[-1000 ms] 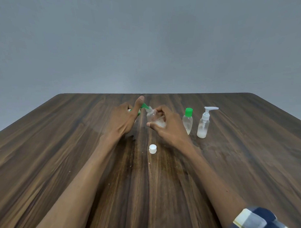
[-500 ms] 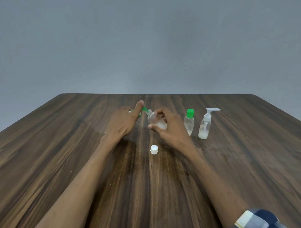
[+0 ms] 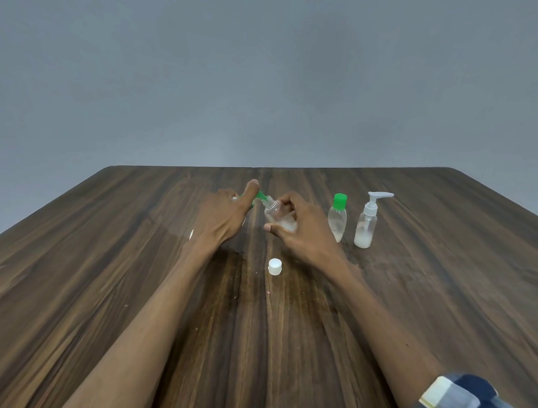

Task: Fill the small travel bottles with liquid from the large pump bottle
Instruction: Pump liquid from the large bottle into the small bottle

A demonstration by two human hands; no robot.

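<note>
My single head-worn camera looked forward and down across the wooden table, near its close edge, with the grey wall beyond the table's far edge filling the upper frame.

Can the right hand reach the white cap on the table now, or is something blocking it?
Probably not at once: the right hand grips the tilted clear bottle. The way itself looks free; the white cap lies alone on the table, just nearer than that hand.
</note>
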